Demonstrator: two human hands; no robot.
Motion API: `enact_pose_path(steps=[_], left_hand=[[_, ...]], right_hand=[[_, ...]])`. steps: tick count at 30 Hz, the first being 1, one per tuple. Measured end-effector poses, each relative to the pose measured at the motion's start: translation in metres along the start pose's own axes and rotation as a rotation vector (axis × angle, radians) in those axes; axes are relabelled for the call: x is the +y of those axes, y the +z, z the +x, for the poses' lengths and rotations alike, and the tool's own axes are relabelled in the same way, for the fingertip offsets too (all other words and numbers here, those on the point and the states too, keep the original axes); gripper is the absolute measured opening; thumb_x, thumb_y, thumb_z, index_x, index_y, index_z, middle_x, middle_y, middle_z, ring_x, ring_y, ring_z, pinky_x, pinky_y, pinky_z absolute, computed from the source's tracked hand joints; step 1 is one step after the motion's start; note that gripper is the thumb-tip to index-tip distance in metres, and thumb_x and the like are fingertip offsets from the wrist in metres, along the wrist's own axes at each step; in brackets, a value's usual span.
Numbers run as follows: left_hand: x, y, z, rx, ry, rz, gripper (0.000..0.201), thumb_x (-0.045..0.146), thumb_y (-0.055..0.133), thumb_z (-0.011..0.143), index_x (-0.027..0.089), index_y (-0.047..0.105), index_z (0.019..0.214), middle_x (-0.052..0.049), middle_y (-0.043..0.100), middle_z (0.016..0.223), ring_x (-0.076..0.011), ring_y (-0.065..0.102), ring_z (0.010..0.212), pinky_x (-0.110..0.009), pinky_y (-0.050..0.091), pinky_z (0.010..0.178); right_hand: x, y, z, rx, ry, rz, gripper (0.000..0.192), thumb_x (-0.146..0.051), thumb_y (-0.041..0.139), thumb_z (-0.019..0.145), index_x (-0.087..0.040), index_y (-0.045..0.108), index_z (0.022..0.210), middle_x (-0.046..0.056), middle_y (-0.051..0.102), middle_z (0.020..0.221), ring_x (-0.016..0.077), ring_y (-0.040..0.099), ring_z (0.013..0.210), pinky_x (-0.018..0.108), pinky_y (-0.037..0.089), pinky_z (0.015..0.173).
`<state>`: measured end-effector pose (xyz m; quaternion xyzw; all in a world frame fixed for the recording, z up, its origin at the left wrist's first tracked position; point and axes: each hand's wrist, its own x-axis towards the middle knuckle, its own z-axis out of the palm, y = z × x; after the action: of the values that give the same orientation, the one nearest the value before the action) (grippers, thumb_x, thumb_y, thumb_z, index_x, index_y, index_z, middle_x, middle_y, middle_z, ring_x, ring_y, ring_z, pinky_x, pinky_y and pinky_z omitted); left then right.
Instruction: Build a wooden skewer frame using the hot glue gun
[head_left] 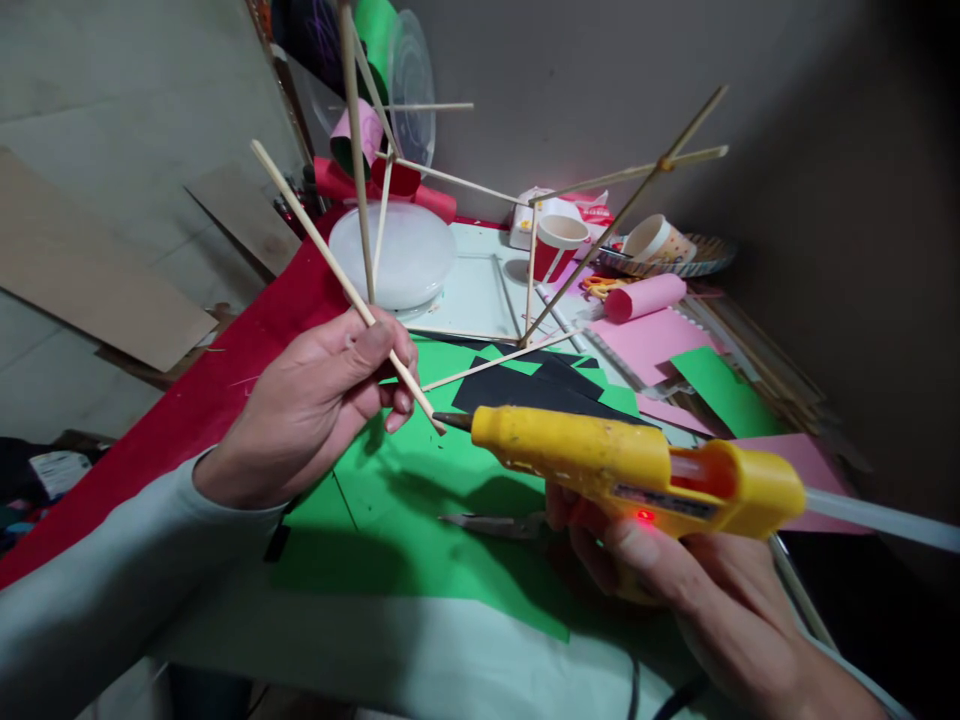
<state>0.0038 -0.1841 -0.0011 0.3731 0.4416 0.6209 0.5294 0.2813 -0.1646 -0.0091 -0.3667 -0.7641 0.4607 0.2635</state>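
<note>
My left hand [315,400] pinches a light wooden stick [311,228] that slants down to the right. In my right hand [697,590] is a yellow hot glue gun [577,445], with a red light glowing on its side and a clear glue stick [877,518] jutting from its back. Its dark nozzle [454,420] meets the stick's lower end; whether it touches, I cannot tell. Behind both hands stands a frame of joined sticks [622,218]. Scissors [491,525] lie below the gun on green paper [420,550], their handles hidden by my right hand.
Black paper pieces [525,390] lie under the frame. Farther back are a round white lid [394,265], a red paper cup [559,245] and a tilted cup [656,240] on a plate. Pink paper [645,345] and a pink roll [645,297] are at right, near the wall.
</note>
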Motion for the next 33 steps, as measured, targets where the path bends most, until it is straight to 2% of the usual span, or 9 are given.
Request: enact_pose_path(steps=[3, 5, 11, 16, 26, 33], left_hand=[[0.0004, 0.0016, -0.0005, 0.021, 0.001, -0.005, 0.027, 0.035, 0.072, 0.09, 0.015, 0.068, 0.073, -0.004, 0.059, 0.067, -0.0123, 0.058, 0.056, -0.019, 0.05, 0.048], [0.001, 0.0023, -0.0008, 0.02, -0.002, -0.003, 0.027, 0.035, 0.073, 0.09, 0.015, 0.068, 0.072, -0.004, 0.059, 0.067, -0.0126, 0.058, 0.056, -0.019, 0.05, 0.048], [0.0002, 0.0008, -0.0011, 0.016, -0.011, 0.021, 0.027, 0.036, 0.068, 0.093, 0.015, 0.068, 0.075, -0.004, 0.059, 0.068, -0.0124, 0.056, 0.057, -0.019, 0.05, 0.049], [-0.0006, 0.0008, -0.0011, 0.003, -0.018, 0.029, 0.029, 0.032, 0.06, 0.097, 0.016, 0.066, 0.074, -0.004, 0.058, 0.067, -0.0118, 0.055, 0.057, -0.019, 0.049, 0.049], [-0.0006, 0.0017, -0.0009, 0.026, -0.01, 0.023, 0.029, 0.033, 0.065, 0.095, 0.016, 0.067, 0.072, -0.005, 0.057, 0.066, -0.0126, 0.055, 0.056, -0.02, 0.048, 0.049], [-0.0007, 0.0016, -0.0007, 0.031, -0.017, 0.016, 0.029, 0.034, 0.066, 0.094, 0.016, 0.067, 0.071, -0.005, 0.058, 0.066, -0.013, 0.056, 0.056, -0.02, 0.049, 0.05]], right_hand=[[0.0002, 0.0011, 0.0004, 0.009, 0.011, 0.05, 0.031, -0.051, 0.063, 0.096, -0.027, 0.08, 0.088, 0.004, 0.06, 0.06, 0.0215, 0.066, 0.066, 0.028, 0.059, 0.059], [0.0004, 0.0018, 0.0006, 0.006, 0.021, 0.081, 0.031, -0.049, 0.064, 0.096, -0.026, 0.079, 0.083, 0.004, 0.058, 0.058, 0.0228, 0.067, 0.07, 0.028, 0.059, 0.06], [-0.0011, 0.0018, 0.0027, 0.008, 0.037, 0.089, 0.027, -0.049, 0.066, 0.094, -0.027, 0.081, 0.088, 0.005, 0.058, 0.059, 0.0258, 0.068, 0.076, 0.031, 0.058, 0.06], [-0.0018, 0.0012, 0.0031, -0.014, 0.026, 0.065, 0.027, -0.048, 0.064, 0.096, -0.028, 0.078, 0.083, 0.005, 0.06, 0.062, 0.0233, 0.066, 0.072, 0.028, 0.055, 0.057], [-0.0047, 0.0014, 0.0046, -0.02, 0.054, 0.071, 0.035, -0.049, 0.064, 0.095, -0.025, 0.069, 0.07, 0.004, 0.058, 0.061, 0.0187, 0.058, 0.058, 0.026, 0.05, 0.049], [0.0033, 0.0016, -0.0001, -0.006, 0.089, 0.1, 0.029, -0.049, 0.065, 0.095, -0.027, 0.075, 0.079, 0.005, 0.059, 0.063, 0.0204, 0.06, 0.061, 0.026, 0.049, 0.044]])
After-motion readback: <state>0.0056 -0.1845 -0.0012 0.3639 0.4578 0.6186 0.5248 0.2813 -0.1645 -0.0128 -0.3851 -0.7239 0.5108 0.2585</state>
